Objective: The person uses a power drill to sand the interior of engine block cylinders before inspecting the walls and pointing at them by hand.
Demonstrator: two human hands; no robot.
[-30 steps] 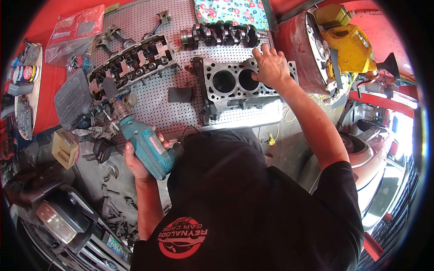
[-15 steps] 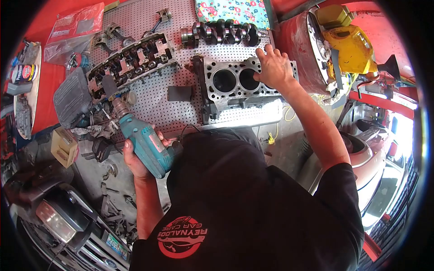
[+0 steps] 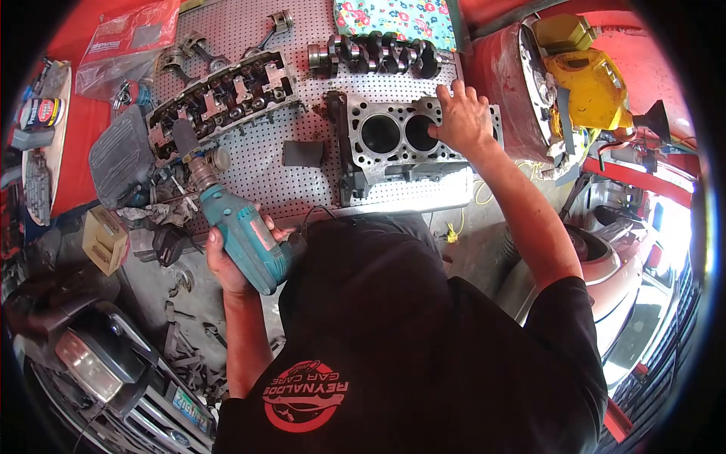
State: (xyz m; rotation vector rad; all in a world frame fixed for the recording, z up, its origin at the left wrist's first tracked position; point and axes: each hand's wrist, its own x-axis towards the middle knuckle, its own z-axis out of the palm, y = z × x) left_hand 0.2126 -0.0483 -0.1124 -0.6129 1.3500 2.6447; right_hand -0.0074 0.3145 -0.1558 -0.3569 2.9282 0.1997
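Note:
A teal power drill (image 3: 243, 236) is gripped in my left hand (image 3: 224, 261), its chuck pointing up and to the left. A dark abrasive-looking piece (image 3: 184, 138) sits at the chuck's end, over the edge of the cylinder head. My right hand (image 3: 464, 121) rests on the top face of the engine block (image 3: 399, 159), fingers spread and thumb beside a cylinder bore (image 3: 421, 133). That hand covers part of the block's right side. Left of the block lies a dark square of sandpaper-like sheet (image 3: 303, 153).
Behind the block is a crankshaft (image 3: 376, 56). The cylinder head (image 3: 225, 102) and several pistons with rods (image 3: 198, 47) lie on the perforated tabletop (image 3: 249, 163). A yellow container (image 3: 588, 87) stands at right. Vehicles flank both sides, and metal parts (image 3: 185, 340) litter the floor.
The view has shifted slightly, so the bench items appear a little further right. My left hand still holds the drill and my right hand stays on the block.

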